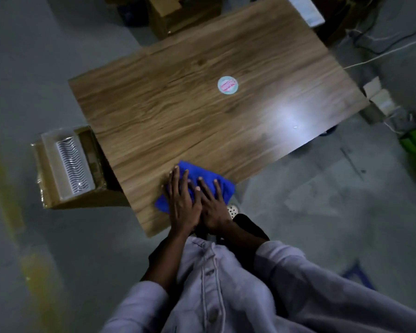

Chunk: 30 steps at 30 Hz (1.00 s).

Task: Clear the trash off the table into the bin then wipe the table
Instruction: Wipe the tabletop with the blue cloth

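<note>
1. Left hand [181,203] and right hand [215,209] are pressing a blue cloth [222,188] at the table's [178,104] near edge, fingers straight and spread. A hard push may be sending the cloth off that edge.
2. A round disc [228,85], possibly leftover trash, is lying mid-table. Wiping may be sweeping it off.

Single head-worn wide-angle view, looking steeply down and a little forward, frame tilted. Close above the near corner of the wooden worktop [178,104] — wearer's shirt front [214,289] at the bottom edge, grey floor [322,200] all round.
</note>
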Each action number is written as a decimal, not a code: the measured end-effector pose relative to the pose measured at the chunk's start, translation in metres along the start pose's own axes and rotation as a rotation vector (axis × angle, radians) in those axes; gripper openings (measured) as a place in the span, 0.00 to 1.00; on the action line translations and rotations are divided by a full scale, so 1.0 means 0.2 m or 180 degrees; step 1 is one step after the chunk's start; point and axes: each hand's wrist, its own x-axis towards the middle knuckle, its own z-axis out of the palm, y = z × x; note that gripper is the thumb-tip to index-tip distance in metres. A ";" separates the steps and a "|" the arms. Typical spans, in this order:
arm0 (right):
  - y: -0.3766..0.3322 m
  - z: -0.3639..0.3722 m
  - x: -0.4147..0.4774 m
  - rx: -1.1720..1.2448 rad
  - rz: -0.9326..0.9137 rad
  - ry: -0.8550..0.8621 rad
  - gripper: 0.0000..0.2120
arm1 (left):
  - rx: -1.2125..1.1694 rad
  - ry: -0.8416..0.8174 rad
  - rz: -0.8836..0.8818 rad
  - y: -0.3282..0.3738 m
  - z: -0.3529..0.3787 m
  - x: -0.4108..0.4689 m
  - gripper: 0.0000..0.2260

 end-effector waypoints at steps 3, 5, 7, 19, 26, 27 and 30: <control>0.10 0.00 0.02 -0.0113 -0.0322 0.0032 0.33 | 0.0108 -0.0061 0.0008 0.01 0.03 0.01 0.25; 0.23 -0.05 0.00 -0.0143 -0.0119 0.0149 0.27 | 0.0036 -0.0170 0.0139 0.02 0.07 0.01 0.24; 0.38 -0.14 -0.03 -0.0190 0.0373 0.0333 0.26 | -0.0021 -0.0265 0.0308 0.04 0.11 0.01 0.23; 0.99 -0.37 0.07 0.0494 0.2696 0.0604 0.28 | -0.0287 -0.0594 0.0975 0.39 0.41 0.13 0.22; 0.85 -0.22 -0.11 0.0112 0.0455 0.0448 0.33 | -0.0102 -0.0211 0.0719 0.72 0.64 0.30 0.22; 0.94 -0.21 -0.13 0.0278 0.0610 0.0416 0.34 | -0.0086 -0.0249 0.0699 0.76 0.68 0.33 0.22; 1.33 -0.31 -0.13 0.0552 0.1405 0.0544 0.29 | -0.0144 -0.0380 0.0751 0.89 0.80 0.41 0.22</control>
